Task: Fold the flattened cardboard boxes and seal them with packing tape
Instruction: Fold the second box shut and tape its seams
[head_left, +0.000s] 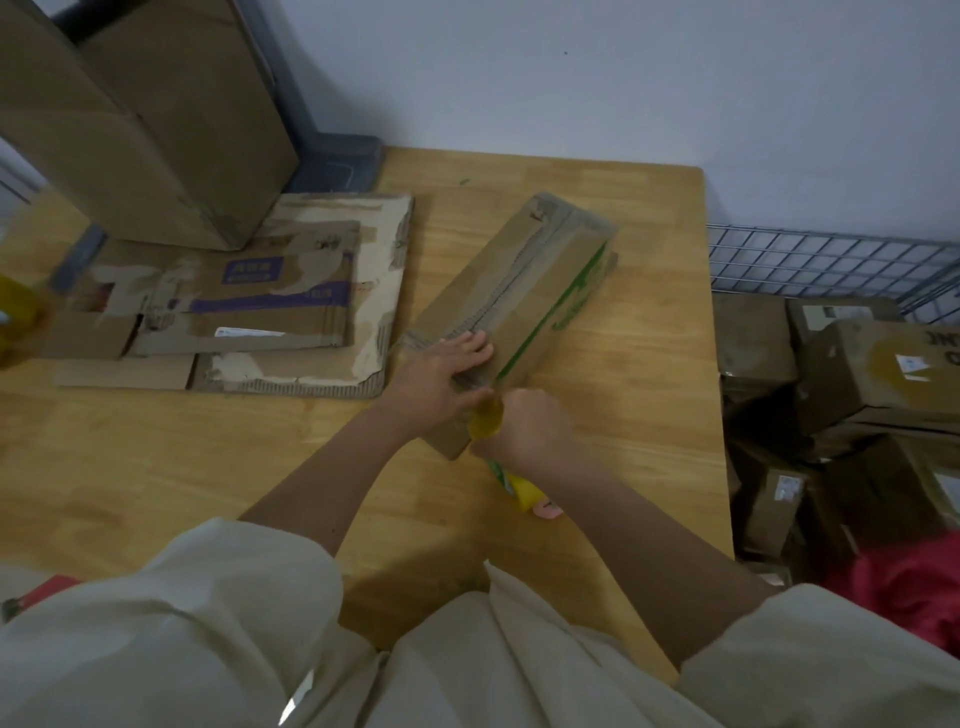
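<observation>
A long folded cardboard box with green print lies diagonally on the wooden table. My left hand presses flat on the box's near end, fingers straight across the centre seam. My right hand grips a yellowish roll of packing tape against the box's near edge. A yellow and pink tool lies on the table under my right forearm. A stack of flattened cardboard boxes lies to the left.
A tall upright carton stands at the back left on the flattened stack. Another yellow tape roll shows blurred at the left edge. Right of the table, a wire basket and several sealed parcels sit lower down.
</observation>
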